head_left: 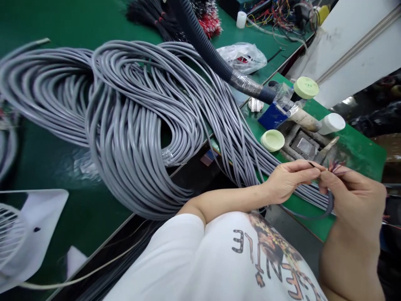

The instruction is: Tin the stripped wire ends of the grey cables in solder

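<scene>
Two bare hands are working close together at the right of the view, above a green-topped workbench (355, 156). The left hand (290, 182) is reaching in from the left, its thumb and forefinger pressed together and pinching the tip of a thin black wire (312, 164). The right hand (354, 205) is curling around the end of a slim dark grey cable (329, 203), and its fingertips appear to be gripping just below a small fan of thin purple and red conductors (336, 167). (The fingers hide exactly where the cable sits in that grip, so the hold cannot be told for certain.) The cable is looping down between the hands, just above the bench.

Working well here appears to depend on pinching close to the wire tips, which keeps the fine strands from splaying, and on keeping both hands braced near each other.

Beyond the hands, a large coil of grey sheathed cable (125, 125) is sprawling across the bench. Nearby are a metal block in a worn holder (303, 146), two pale green round lids (272, 140), a white plastic bottle (332, 123) and a black corrugated hose (203, 42). A white fan (12, 234) is standing at the lower left.
</scene>
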A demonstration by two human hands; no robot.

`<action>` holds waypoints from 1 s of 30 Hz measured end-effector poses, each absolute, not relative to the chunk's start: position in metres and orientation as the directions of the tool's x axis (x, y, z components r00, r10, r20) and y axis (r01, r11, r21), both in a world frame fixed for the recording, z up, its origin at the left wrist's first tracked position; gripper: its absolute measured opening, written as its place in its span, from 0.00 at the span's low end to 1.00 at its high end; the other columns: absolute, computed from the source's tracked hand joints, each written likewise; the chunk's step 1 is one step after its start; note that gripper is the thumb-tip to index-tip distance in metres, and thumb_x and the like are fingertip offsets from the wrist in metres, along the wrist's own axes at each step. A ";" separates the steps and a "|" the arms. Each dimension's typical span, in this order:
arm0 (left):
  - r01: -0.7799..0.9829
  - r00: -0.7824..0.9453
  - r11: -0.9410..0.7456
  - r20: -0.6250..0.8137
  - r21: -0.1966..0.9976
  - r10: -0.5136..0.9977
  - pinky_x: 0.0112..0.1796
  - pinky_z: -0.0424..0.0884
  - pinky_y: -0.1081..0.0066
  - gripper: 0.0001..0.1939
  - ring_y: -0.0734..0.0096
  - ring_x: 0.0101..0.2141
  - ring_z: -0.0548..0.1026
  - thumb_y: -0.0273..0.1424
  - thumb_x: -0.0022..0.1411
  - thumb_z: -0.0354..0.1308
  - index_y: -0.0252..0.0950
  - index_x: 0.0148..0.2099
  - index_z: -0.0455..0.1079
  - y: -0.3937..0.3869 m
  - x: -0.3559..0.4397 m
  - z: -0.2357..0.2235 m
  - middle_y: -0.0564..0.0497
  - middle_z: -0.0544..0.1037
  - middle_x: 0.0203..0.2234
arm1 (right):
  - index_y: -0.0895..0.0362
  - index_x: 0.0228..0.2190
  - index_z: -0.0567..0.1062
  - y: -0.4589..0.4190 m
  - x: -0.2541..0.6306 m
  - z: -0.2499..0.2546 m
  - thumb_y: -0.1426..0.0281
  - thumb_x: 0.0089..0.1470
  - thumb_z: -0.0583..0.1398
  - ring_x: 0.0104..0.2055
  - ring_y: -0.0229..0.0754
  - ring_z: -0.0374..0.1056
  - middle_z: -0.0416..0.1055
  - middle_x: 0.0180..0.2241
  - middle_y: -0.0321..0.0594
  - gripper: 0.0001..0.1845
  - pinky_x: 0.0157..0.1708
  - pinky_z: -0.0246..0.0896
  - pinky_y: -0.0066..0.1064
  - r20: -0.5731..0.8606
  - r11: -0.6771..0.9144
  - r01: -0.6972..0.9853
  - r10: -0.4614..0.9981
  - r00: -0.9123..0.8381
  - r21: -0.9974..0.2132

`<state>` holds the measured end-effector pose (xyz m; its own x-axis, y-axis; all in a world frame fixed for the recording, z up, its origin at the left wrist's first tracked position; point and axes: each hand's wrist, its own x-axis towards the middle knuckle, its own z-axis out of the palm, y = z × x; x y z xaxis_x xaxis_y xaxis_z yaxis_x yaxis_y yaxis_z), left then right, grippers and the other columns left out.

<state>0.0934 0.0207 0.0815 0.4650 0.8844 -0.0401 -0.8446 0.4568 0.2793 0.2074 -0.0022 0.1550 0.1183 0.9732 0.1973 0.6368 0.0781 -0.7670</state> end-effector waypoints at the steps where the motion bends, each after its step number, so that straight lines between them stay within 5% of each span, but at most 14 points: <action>1: -0.855 0.451 0.443 -0.037 0.270 0.892 0.36 0.63 0.72 0.16 0.76 0.32 0.71 0.36 0.44 0.72 0.32 0.33 0.75 0.023 0.089 0.082 0.51 0.75 0.32 | 0.54 0.23 0.76 -0.005 0.210 0.155 0.64 0.48 0.66 0.20 0.36 0.60 0.66 0.17 0.33 0.08 0.20 0.53 0.30 0.170 0.070 0.656 0.981 0.090 -0.751; 4: -0.864 0.444 0.437 -0.029 0.252 0.895 0.40 0.64 0.72 0.12 0.73 0.38 0.71 0.35 0.47 0.69 0.32 0.32 0.75 0.027 0.077 0.082 0.49 0.76 0.37 | 0.50 0.33 0.79 -0.018 0.221 0.153 0.62 0.53 0.62 0.22 0.38 0.62 0.68 0.21 0.34 0.07 0.21 0.56 0.31 0.065 0.081 0.737 0.997 -0.050 -0.671; 8: -0.755 0.642 0.621 0.047 0.210 0.765 0.40 0.65 0.71 0.11 0.68 0.41 0.72 0.35 0.51 0.65 0.32 0.27 0.71 0.026 0.073 0.076 0.47 0.76 0.41 | 0.48 0.36 0.78 -0.030 0.223 0.143 0.65 0.55 0.60 0.23 0.38 0.63 0.68 0.23 0.34 0.08 0.23 0.57 0.31 0.069 0.229 0.739 0.968 -0.241 -0.634; 13: -0.678 0.707 0.680 -0.005 0.278 0.707 0.38 0.68 0.66 0.20 0.67 0.34 0.73 0.44 0.55 0.61 0.32 0.41 0.76 0.015 0.085 0.070 0.45 0.78 0.35 | 0.52 0.33 0.77 -0.031 0.215 0.128 0.63 0.57 0.58 0.18 0.36 0.61 0.64 0.17 0.31 0.09 0.20 0.56 0.29 0.120 0.120 0.689 0.992 -0.048 -0.715; 17: -0.711 0.597 0.556 -0.049 0.430 0.801 0.41 0.68 0.66 0.18 0.66 0.35 0.75 0.39 0.54 0.65 0.32 0.42 0.77 0.010 0.090 0.066 0.43 0.80 0.38 | 0.54 0.28 0.74 -0.030 0.218 0.123 0.62 0.59 0.56 0.18 0.36 0.61 0.64 0.16 0.31 0.12 0.21 0.57 0.29 0.076 0.057 0.672 0.997 -0.001 -0.738; 21: -0.645 0.454 0.418 -0.119 0.640 0.883 0.45 0.67 0.66 0.15 0.66 0.38 0.75 0.39 0.54 0.65 0.32 0.39 0.78 0.011 0.092 0.063 0.46 0.80 0.34 | 0.53 0.27 0.75 -0.029 0.225 0.132 0.62 0.57 0.58 0.28 0.40 0.67 0.72 0.25 0.37 0.12 0.30 0.60 0.31 0.183 0.131 0.781 0.983 -0.023 -0.610; 25: -0.497 0.463 0.241 0.019 0.834 0.886 0.47 0.66 0.66 0.16 0.65 0.38 0.74 0.41 0.59 0.59 0.33 0.38 0.78 0.011 0.091 0.065 0.48 0.80 0.33 | 0.53 0.29 0.76 -0.019 0.229 0.149 0.64 0.55 0.60 0.29 0.39 0.66 0.70 0.26 0.36 0.08 0.32 0.60 0.31 0.269 0.166 0.808 0.963 -0.010 -0.565; 30: -0.243 0.491 -0.023 0.144 0.970 0.859 0.42 0.65 0.68 0.17 0.68 0.34 0.70 0.40 0.64 0.54 0.34 0.34 0.77 0.007 0.087 0.068 0.49 0.76 0.29 | 0.53 0.35 0.77 0.000 0.234 0.162 0.64 0.52 0.63 0.27 0.37 0.64 0.68 0.25 0.34 0.09 0.30 0.60 0.29 0.134 0.146 0.761 0.988 -0.079 -0.632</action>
